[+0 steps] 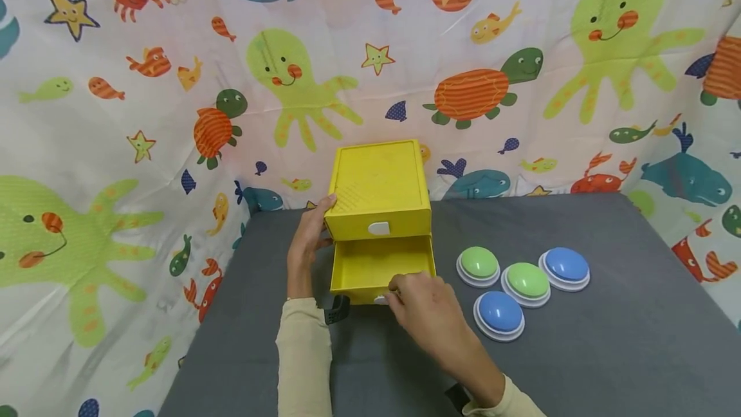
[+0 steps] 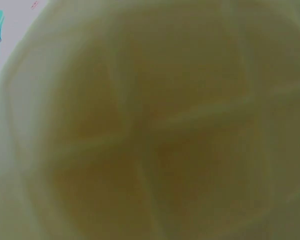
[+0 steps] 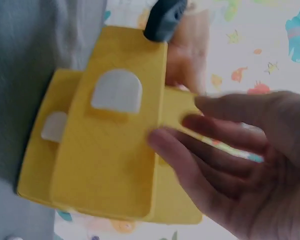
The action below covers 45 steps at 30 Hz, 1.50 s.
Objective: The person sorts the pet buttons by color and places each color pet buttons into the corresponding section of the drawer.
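While a left hand (image 1: pixel 307 243) rests against the left side of a yellow cabinet (image 1: pixel 379 176) at mid-frame, a right hand (image 1: pixel 428 311) reaches over its pulled-out drawer (image 1: pixel 370 259).

The left fingers lie fairly straight by the upper corner; the right ones curve loosely around nothing, thumb near the drawer's rim, contact hard to judge. That right hand blocks the drawer's right front and part of its white knob (image 1: pixel 380 300). Any lettering on the left dark wristband (image 1: pixel 338 309) is too small to read. On the grey tabletop (image 1: pixel 613 327), right of centre, two green buttons (image 1: pixel 479 263) and two blue buttons (image 1: pixel 567 264) cluster on white bases. Across the upper frame hangs cloth (image 1: pixel 370 24) printed with octopuses, turtles and fish.
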Available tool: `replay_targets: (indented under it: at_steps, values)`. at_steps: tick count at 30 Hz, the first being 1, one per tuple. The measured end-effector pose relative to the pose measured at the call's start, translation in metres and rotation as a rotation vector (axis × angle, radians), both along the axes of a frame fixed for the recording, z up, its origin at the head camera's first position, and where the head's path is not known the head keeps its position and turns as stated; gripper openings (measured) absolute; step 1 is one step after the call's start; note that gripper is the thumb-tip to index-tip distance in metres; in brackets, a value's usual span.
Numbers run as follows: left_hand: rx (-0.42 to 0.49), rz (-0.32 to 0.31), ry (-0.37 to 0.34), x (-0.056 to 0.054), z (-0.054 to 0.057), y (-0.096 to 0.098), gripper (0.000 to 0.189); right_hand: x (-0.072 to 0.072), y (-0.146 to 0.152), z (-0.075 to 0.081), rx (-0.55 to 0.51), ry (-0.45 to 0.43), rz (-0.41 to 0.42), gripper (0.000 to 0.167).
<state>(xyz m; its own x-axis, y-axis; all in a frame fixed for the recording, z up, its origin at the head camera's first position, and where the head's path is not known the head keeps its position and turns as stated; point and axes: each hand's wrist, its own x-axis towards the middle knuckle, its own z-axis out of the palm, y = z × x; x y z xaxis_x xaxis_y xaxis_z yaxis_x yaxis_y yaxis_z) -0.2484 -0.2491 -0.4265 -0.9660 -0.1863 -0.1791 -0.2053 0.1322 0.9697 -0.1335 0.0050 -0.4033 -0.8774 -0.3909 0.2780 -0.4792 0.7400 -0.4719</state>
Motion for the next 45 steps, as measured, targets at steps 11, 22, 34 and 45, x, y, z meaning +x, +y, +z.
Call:
replay_targets:
  at_steps: [11,22,34,45]
  values:
    - [0.006,-0.012,-0.013,0.002,0.003,-0.001,0.082,-0.077,0.063,0.003,0.014,-0.031,-0.315,0.029]
    - [0.034,-0.014,-0.033,0.002,0.0,-0.002,0.083,-0.124,0.078,-0.061,0.276,-0.482,-0.285,0.054]
    - [0.042,-0.007,-0.03,0.002,0.002,-0.002,0.082,-0.133,0.079,-0.074,0.266,-0.489,-0.282,0.039]
    - [0.044,-0.006,-0.034,0.002,0.002,-0.001,0.084,-0.132,0.085,-0.073,0.162,-0.51,-0.285,0.053]
